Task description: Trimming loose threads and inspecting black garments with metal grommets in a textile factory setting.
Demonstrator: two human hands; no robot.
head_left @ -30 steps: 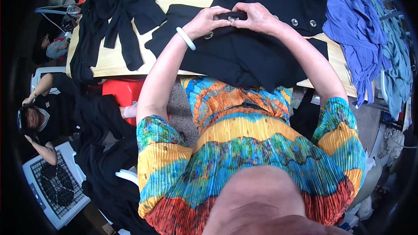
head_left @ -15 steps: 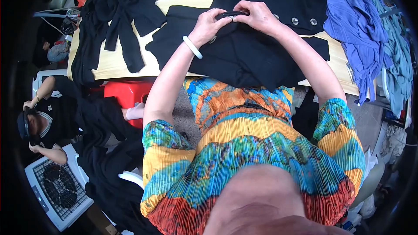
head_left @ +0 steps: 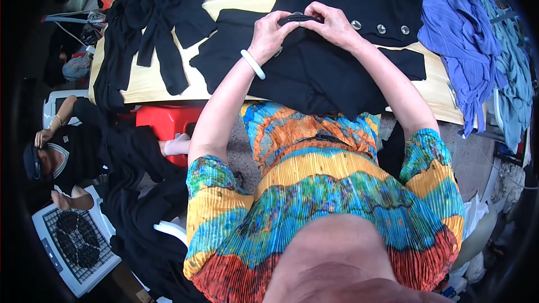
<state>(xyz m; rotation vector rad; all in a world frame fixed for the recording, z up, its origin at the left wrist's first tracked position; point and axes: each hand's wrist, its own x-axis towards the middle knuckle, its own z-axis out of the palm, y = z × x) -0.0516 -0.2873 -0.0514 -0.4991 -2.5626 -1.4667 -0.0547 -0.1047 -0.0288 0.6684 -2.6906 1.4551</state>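
Note:
A black garment [head_left: 314,73] with three silver buttons [head_left: 382,28] lies spread on the pale wooden table [head_left: 151,87] in front of me. Both hands pinch a raised fold of its fabric [head_left: 298,19] between them. My left hand [head_left: 270,33], with a white bangle [head_left: 252,63] on its wrist, grips the fold's left end. My right hand [head_left: 332,23] grips the right end. The fingertips almost meet over the fold.
More black clothes [head_left: 151,17] are heaped at the table's left. Blue-violet cloth [head_left: 457,39] and grey-green cloth [head_left: 514,62] hang off its right end. A red stool [head_left: 168,120] stands below the table. At the left a person in black [head_left: 62,157] sits beside a white fan [head_left: 73,244].
Both hands have kept hold of the fabric fold and shifted slightly on it. The person at the left has moved a little.

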